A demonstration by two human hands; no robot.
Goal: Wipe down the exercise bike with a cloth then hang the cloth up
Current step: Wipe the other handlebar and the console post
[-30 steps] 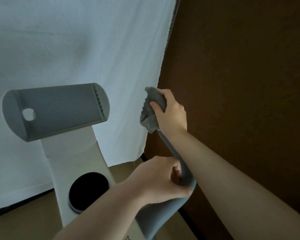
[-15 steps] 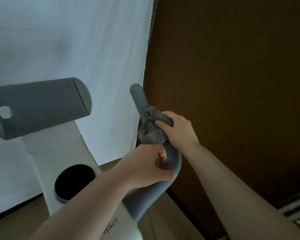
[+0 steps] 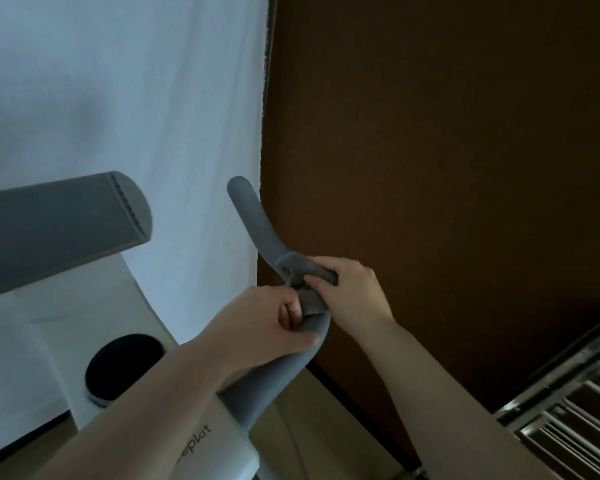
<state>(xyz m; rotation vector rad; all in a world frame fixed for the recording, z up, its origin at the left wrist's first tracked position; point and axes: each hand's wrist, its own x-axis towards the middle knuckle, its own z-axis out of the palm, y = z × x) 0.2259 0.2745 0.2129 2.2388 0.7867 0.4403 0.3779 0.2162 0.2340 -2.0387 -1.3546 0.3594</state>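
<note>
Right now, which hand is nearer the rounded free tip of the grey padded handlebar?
Right. The right hand grips the grey cloth around the grey padded handlebar, closer to its tip; the left hand holds the bar lower down.

floor [image 3: 291,441]: tan, partly visible | on it: exercise bike [image 3: 125,334], white body

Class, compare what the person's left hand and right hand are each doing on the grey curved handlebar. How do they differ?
The left hand grips the bare grey curved foam handlebar lower down, at its bend; the right hand sits higher and holds a crumpled grey cloth wrapped round the bar. Both hands are curled round the same handlebar.
</note>
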